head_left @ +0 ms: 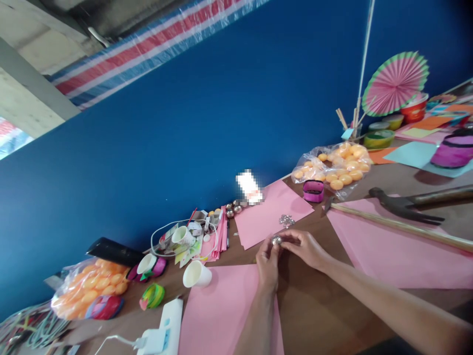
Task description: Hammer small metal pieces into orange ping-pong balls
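Note:
My left hand (268, 266) grips a small shiny silver ball (276, 240) between thumb and fingers, over the brown table in front of me. From the right, my right hand (305, 246) reaches to the same ball. Its thumb and fingertips are pinched together at the ball's side, and anything tiny between them is too small to make out. Just beyond the hands, a little heap of silver bits (287, 220) lies on a pink sheet (273, 207). Several similar silver balls (229, 213) sit by the blue wall.
Pink paper (218, 315) lies under my left forearm, with a paper cup (197, 274) at its top corner. A hammer (406, 204) and a wooden-handled tool (399, 224) rest on the right. Bags of orange balls (343, 167) and a power strip (170, 320) stand around.

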Tool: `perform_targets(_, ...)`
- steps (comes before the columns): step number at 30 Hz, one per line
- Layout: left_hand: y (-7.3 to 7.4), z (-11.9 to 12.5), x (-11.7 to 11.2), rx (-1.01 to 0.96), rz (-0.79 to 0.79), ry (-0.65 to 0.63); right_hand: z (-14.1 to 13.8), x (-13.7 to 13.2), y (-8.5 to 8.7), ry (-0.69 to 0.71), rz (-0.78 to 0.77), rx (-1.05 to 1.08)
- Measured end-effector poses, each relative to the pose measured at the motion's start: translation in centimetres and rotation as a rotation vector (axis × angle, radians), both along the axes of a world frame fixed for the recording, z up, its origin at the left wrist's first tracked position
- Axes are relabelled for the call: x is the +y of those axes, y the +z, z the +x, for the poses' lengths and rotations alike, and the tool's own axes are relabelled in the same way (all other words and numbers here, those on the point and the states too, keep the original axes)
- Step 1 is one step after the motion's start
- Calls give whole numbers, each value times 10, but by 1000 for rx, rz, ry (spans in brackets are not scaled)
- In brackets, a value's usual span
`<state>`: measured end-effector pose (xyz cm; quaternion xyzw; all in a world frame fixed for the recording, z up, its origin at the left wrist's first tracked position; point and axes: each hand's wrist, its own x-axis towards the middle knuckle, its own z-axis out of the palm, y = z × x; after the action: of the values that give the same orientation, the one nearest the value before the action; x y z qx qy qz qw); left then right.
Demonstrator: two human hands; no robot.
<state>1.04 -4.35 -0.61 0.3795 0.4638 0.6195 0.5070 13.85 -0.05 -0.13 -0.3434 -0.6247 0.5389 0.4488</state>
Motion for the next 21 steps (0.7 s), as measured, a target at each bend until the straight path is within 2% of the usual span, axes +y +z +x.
perform_targets(6,0,0,0,-54,-1,0,0,0,2,-52,18,-30)
perform_targets(14,2,-1,0,10,33,-16,-1,-5,3,-63,91,-66)
perform_targets(18,1,-1,2,-62,19,11,-2,-10,8,-142,240,-111)
perform_targets(21,3,0,2,-125,-29,38,-3,-20,21,-246,411,-143)
